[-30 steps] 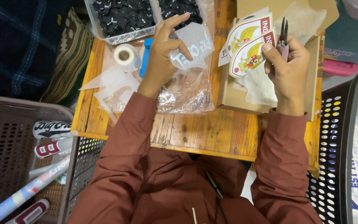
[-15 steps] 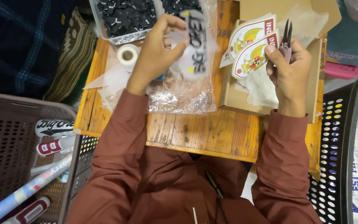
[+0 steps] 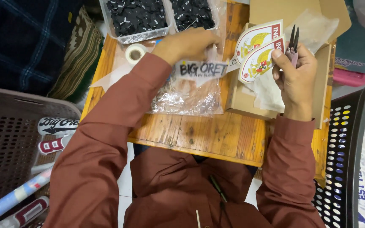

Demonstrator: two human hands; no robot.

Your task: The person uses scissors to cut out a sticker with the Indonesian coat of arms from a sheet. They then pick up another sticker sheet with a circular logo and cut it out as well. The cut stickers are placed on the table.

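My left hand (image 3: 186, 44) pinches a white cut-out patch with black lettering (image 3: 201, 69) above a crinkled clear plastic bag (image 3: 189, 95) on the small wooden table (image 3: 216, 135). My right hand (image 3: 294, 71) is raised over an open cardboard box (image 3: 313, 50). It grips two shield-shaped patches in white, red and gold (image 3: 260, 52) and a small pair of snips (image 3: 293, 42) whose points stick up.
Two clear trays of small black pieces (image 3: 138, 17) stand at the table's far edge, with a roll of white tape (image 3: 134, 53) beside them. A brown plastic basket (image 3: 9, 143) with lettered patches and rolls stands at the left, a dark perforated basket (image 3: 347, 169) at the right.
My left hand has moved right and lifted the lettered patch clear of the plastic bag, turning it level. My right hand has kept its place with the patches and snips.
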